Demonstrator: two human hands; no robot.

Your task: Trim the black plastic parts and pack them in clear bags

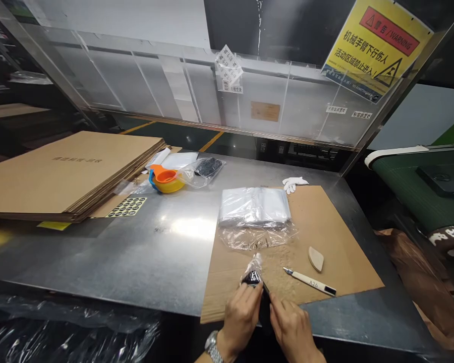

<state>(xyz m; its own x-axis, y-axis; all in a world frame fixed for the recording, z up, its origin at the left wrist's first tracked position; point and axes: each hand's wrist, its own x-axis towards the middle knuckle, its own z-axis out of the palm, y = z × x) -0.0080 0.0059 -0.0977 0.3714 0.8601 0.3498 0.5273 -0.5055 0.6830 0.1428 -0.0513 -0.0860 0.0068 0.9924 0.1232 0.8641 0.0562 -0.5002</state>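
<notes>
At the near edge of the cardboard sheet, both hands are closed around a small black object in a clear plastic bag. My left hand pinches its left side, a metal watch on the wrist. My right hand grips a dark edge on the right; the fingers partly hide it. The bag's loose end points away from me. Beyond it lies a stack of clear plastic bags. To the right rest a craft knife marked A26 and a beige wedge-shaped piece.
A white glove lies at the back. Leftward are flat cardboard stacks, a sheet of round stickers, an orange tape dispenser and a bagged black item. A clear panel stands behind the metal table.
</notes>
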